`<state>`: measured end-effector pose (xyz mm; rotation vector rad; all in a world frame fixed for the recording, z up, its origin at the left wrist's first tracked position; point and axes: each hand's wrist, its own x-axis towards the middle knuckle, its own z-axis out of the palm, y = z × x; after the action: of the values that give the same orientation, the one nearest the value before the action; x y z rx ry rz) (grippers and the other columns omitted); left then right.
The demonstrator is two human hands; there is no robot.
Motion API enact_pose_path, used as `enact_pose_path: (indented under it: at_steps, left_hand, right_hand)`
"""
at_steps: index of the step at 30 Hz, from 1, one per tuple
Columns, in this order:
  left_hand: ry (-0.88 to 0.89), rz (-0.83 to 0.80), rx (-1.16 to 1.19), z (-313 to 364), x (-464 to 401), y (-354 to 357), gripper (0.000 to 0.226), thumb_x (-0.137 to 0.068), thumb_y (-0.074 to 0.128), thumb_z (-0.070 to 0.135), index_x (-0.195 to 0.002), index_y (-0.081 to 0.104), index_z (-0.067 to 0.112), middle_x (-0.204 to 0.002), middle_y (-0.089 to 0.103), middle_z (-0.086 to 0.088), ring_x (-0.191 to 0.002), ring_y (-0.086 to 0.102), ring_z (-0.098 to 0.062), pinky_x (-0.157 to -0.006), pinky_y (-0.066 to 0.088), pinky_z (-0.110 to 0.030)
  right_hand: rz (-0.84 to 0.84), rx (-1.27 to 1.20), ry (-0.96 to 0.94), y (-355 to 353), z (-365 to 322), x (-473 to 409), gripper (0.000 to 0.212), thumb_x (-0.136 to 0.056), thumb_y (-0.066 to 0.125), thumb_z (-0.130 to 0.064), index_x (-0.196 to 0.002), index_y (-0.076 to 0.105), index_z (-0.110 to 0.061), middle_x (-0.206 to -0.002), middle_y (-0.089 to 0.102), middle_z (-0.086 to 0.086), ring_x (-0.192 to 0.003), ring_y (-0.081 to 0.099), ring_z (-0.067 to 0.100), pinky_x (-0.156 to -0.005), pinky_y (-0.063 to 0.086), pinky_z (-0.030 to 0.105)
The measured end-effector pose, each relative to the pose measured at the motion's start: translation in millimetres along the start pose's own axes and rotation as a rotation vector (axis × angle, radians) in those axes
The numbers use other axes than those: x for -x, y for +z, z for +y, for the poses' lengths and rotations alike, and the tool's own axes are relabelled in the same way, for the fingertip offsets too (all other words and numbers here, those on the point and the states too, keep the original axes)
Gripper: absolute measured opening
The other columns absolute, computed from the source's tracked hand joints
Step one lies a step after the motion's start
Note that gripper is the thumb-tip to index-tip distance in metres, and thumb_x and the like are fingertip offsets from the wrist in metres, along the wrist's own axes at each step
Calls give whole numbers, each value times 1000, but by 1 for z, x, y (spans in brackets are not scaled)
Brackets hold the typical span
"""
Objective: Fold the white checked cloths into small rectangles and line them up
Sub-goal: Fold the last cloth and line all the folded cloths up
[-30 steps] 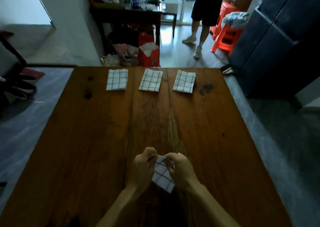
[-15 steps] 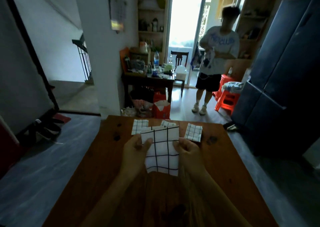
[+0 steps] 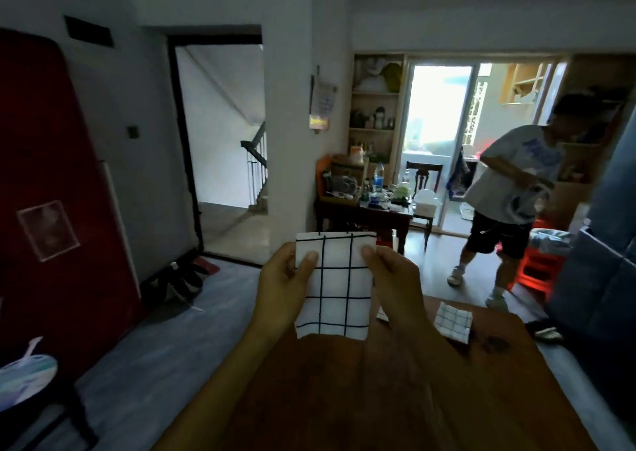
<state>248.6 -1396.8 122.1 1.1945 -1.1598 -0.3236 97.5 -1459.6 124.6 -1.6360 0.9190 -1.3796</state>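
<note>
The left hand (image 3: 284, 283) and right hand (image 3: 390, 278) were pinched on the upper corners of a folded white checked cloth (image 3: 335, 287), a soft rectangle hung above the wooden table (image 3: 395, 392). It was raised higher than half a second earlier; only one folded cloth (image 3: 452, 321) was fully seen right.

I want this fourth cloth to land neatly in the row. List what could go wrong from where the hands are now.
1. The white checked cloth hangs in the air, pinched only near its top by the left hand and right hand; its loose lower edge could fall open.
2. Only one folded checked cloth on the brown wooden table shows fully; the hands hide most of the row, so placement may go crooked.
</note>
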Motion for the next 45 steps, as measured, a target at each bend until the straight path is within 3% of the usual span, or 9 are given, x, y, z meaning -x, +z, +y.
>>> enact_pose_path:
  at_steps: [6,8,12,21,26,29,33,42,45]
  left_hand:
    - [34,166,-35,25,28,-61,38,-94,57,26,-82,53,-10,-74,52,-30,-67,50,-21,-62,48,-43]
    - [35,236,-37,33,42,-77,39,-92,58,25,-80,54,-11,-70,52,-29,-65,49,-21,-60,47,-36]
    - [-18,355,-94,52,82,-111,12,-91,60,19,-89,66,9,-76,69,3,-73,64,-6,-64,51,-20]
    - [-36,610,-453,77,160,-203,17,-88,64,30,-104,64,23,-95,68,8,-91,65,-13,-80,54,-27]
    - [132,352,-1012,90,169,-242,36,-86,63,39,-113,66,16,-108,67,3,-99,56,-3,-89,45,-24]
    - [177,304,-985,84,172,-271,14,-86,67,23,-95,73,16,-87,71,4,-79,63,-9,-73,52,-34]
    - [150,458,-891,83,185,-321,7,-86,67,14,-86,73,18,-80,69,11,-73,60,4,-66,46,-12]
    - [-7,589,-781,59,200,-447,11,-89,64,18,-85,65,28,-79,61,22,-72,60,1,-61,44,-10]
    - [33,516,-814,50,194,-470,10,-88,64,12,-87,69,20,-80,62,17,-76,59,5,-64,44,-7]
  right_hand:
    - [-195,-74,-47,41,-21,25,29,-94,57,-33,-79,66,-10,-76,65,12,-68,61,21,-67,52,42]
    - [-248,-126,-80,53,-29,36,25,-94,56,-33,-84,68,-14,-82,66,12,-78,64,28,-73,54,46]
    - [-392,-187,-106,83,-39,62,29,-96,55,-30,-81,67,-10,-78,66,11,-78,63,32,-69,53,40]
    - [-633,-281,-199,152,-62,134,36,-95,56,-25,-68,56,-1,-59,49,10,-56,41,7,-54,35,20]
    - [-795,-160,-390,190,-83,167,18,-92,62,-25,-81,72,-16,-55,53,-15,-51,47,1,-52,36,11]
    - [-823,-95,-500,218,-94,185,15,-92,63,-23,-99,75,-17,-71,64,-22,-65,60,-4,-60,44,11]
    - [-841,5,-604,259,-104,201,15,-90,65,-30,-86,75,-19,-61,62,-14,-56,56,4,-52,45,21]
    - [-927,253,-442,334,-77,223,21,-90,63,-33,-74,66,-20,-62,60,-7,-56,51,3,-55,44,26]
    - [-994,194,-372,363,-86,236,21,-89,66,-30,-109,67,-24,-96,67,-16,-88,62,-2,-78,50,18]
